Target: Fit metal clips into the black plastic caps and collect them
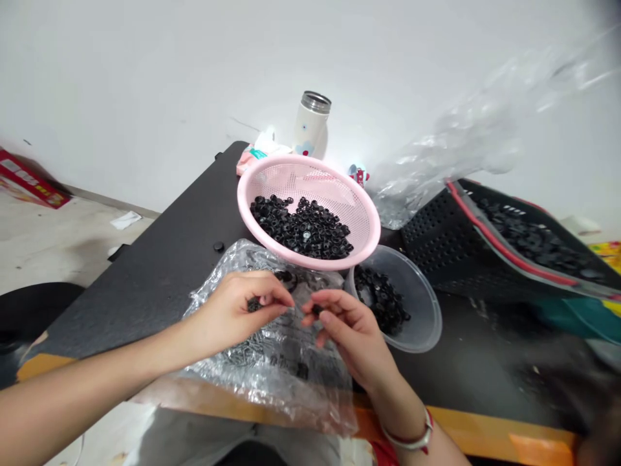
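Left hand [237,310]: fingers curled and pressed together, one small black ring-shaped part [253,305] lodged against them; exact grip partly hidden. Right hand [349,330]: thumb and forefinger [330,299] pinching a second black part [316,310] at the fingertips. Both hands near each other but not touching, above a crumpled clear plastic bag [310,382] on a black tabletop [145,291]. More black parts [301,228] heaped in a tilted pink plastic colander [361,220], its rim just beyond the hands. Further black parts [381,299] in a clear plastic bowl [427,317], right of the colander, and others [533,236] in a tilted black perforated basket [436,239] with a red rim. One stray black part [218,246] on the tabletop, beside the bag. Handling note: fingertip pinch well suited to parts this small; a steady hold low over the bag advisable, keeping any dropped piece off the floor. Steel-capped flask [310,123] beyond the colander, at the far end of the table.
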`<state>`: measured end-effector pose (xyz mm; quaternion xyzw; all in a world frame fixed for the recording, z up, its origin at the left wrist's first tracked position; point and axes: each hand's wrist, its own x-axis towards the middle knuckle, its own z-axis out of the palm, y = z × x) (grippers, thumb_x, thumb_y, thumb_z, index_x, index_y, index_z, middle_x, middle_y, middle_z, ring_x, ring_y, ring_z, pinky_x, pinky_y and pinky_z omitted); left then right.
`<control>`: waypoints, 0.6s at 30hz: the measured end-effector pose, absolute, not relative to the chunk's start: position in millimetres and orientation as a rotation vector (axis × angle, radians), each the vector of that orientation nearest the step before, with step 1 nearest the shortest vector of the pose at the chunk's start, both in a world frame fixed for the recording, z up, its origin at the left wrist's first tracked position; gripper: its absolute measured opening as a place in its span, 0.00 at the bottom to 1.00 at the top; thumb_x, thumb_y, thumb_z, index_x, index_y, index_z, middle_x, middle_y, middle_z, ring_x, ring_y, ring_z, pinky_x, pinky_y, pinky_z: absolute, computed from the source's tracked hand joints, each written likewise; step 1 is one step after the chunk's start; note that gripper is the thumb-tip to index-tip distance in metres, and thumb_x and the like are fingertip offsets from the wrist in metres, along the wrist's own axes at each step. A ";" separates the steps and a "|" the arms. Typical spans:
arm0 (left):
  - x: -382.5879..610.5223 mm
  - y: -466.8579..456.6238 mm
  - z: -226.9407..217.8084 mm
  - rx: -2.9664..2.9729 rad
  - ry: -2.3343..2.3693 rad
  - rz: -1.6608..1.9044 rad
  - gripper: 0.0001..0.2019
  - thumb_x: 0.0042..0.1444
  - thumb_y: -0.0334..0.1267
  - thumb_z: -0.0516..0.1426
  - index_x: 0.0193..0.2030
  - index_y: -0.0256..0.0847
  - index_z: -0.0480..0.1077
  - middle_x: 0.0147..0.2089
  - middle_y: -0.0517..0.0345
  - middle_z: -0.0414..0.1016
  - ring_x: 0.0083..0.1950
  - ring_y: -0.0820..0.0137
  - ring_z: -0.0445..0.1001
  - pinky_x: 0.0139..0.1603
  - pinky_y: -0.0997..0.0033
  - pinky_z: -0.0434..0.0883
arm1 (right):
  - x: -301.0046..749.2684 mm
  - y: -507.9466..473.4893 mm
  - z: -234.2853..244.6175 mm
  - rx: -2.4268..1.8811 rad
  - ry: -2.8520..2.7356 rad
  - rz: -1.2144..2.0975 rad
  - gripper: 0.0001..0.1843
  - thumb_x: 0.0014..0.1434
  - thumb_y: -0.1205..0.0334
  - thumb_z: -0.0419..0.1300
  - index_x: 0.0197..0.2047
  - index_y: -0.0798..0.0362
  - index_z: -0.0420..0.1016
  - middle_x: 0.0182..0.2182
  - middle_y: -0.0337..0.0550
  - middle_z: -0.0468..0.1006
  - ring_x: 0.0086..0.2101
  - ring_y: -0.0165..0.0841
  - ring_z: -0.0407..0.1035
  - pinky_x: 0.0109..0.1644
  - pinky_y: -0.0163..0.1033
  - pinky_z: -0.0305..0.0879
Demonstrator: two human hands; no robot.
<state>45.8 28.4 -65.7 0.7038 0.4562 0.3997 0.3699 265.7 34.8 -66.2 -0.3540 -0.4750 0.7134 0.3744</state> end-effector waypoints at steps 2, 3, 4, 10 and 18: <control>46.6 26.7 -67.2 1.805 1.202 1.022 0.06 0.57 0.32 0.59 0.36 0.43 0.78 0.30 0.62 0.75 0.30 0.74 0.71 0.34 0.75 0.66 | 262.3 35.5 -71.5 -0.909 -1.089 1.951 0.13 0.57 0.59 0.67 0.45 0.51 0.79 0.39 0.46 0.79 0.36 0.31 0.76 0.27 0.26 0.69; 47.1 25.7 -68.0 1.793 1.221 1.019 0.06 0.56 0.33 0.59 0.37 0.42 0.78 0.28 0.62 0.74 0.29 0.74 0.71 0.33 0.75 0.66 | 260.9 35.7 -73.3 -0.913 -1.050 1.980 0.13 0.56 0.59 0.68 0.44 0.52 0.79 0.38 0.46 0.79 0.36 0.31 0.75 0.26 0.26 0.69; 47.7 24.7 -68.7 1.775 1.236 1.016 0.06 0.55 0.33 0.59 0.38 0.42 0.77 0.28 0.63 0.74 0.29 0.74 0.71 0.33 0.75 0.66 | 259.5 35.7 -74.8 -0.915 -1.018 1.996 0.12 0.55 0.59 0.69 0.42 0.53 0.79 0.37 0.44 0.79 0.34 0.29 0.75 0.26 0.25 0.68; 50.9 21.0 -70.0 1.690 1.216 0.959 0.07 0.54 0.33 0.60 0.41 0.41 0.72 0.29 0.63 0.75 0.31 0.73 0.72 0.35 0.74 0.69 | 253.0 33.3 -81.0 -0.898 -0.884 2.084 0.13 0.52 0.60 0.71 0.39 0.53 0.76 0.26 0.36 0.74 0.24 0.23 0.67 0.22 0.23 0.66; 52.1 21.8 -70.5 1.798 1.182 0.989 0.11 0.56 0.29 0.58 0.45 0.43 0.75 0.29 0.65 0.73 0.30 0.76 0.71 0.33 0.77 0.67 | 250.7 31.1 -85.0 -0.858 -0.887 2.149 0.13 0.53 0.61 0.71 0.40 0.54 0.75 0.28 0.38 0.76 0.27 0.25 0.72 0.24 0.25 0.70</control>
